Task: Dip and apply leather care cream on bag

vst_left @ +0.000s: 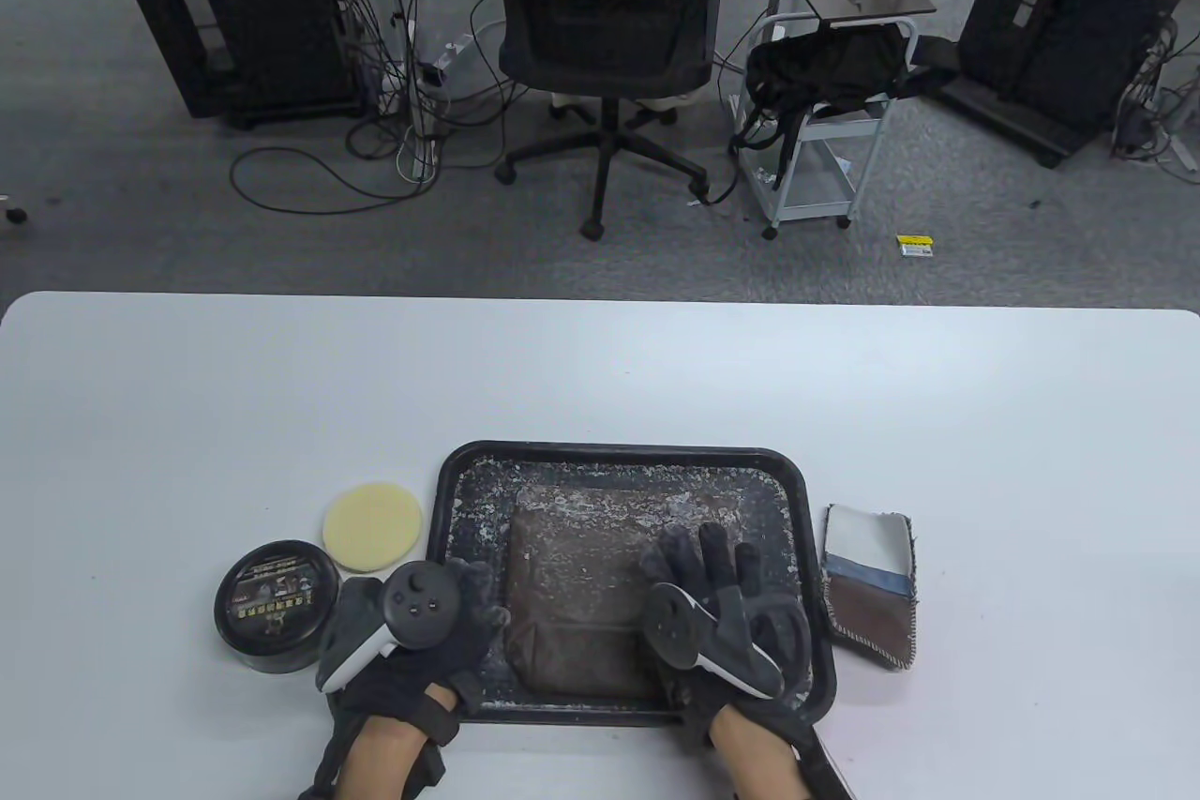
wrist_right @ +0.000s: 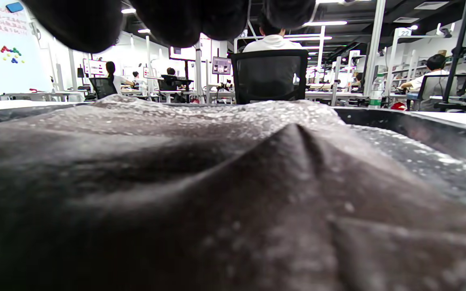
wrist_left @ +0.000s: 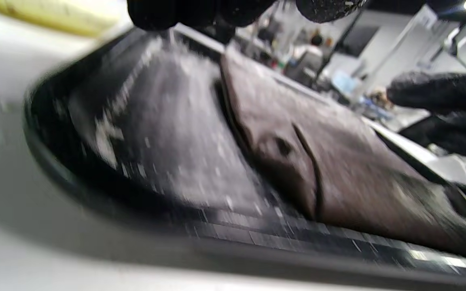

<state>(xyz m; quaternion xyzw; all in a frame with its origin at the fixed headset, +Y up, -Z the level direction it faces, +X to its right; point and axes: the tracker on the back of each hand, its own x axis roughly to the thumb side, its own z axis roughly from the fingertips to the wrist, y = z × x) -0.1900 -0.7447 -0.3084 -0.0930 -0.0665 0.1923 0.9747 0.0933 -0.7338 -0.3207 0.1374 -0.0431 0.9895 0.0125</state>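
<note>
Lying flat in a black tray (vst_left: 450,509), the brown leather bag (vst_left: 577,594) sits under the right hand (vst_left: 722,598), fingers spread straight on its right side. The left hand (vst_left: 422,622), loosely curled and holding nothing, rests at the tray's near-left edge, beside the cream tin (vst_left: 277,603) and yellow sponge (vst_left: 372,526) on the tabletop (vst_left: 600,369).

You've got a dark brown bag (vst_left: 579,594) speckled white in a black tray (vst_left: 626,455) flecked with the same white bits, a pale yellow sponge (vst_left: 372,526), a black tin (vst_left: 276,605) with a gold-printed label, and a white-blue-brown striped cloth (vst_left: 870,584).
</note>
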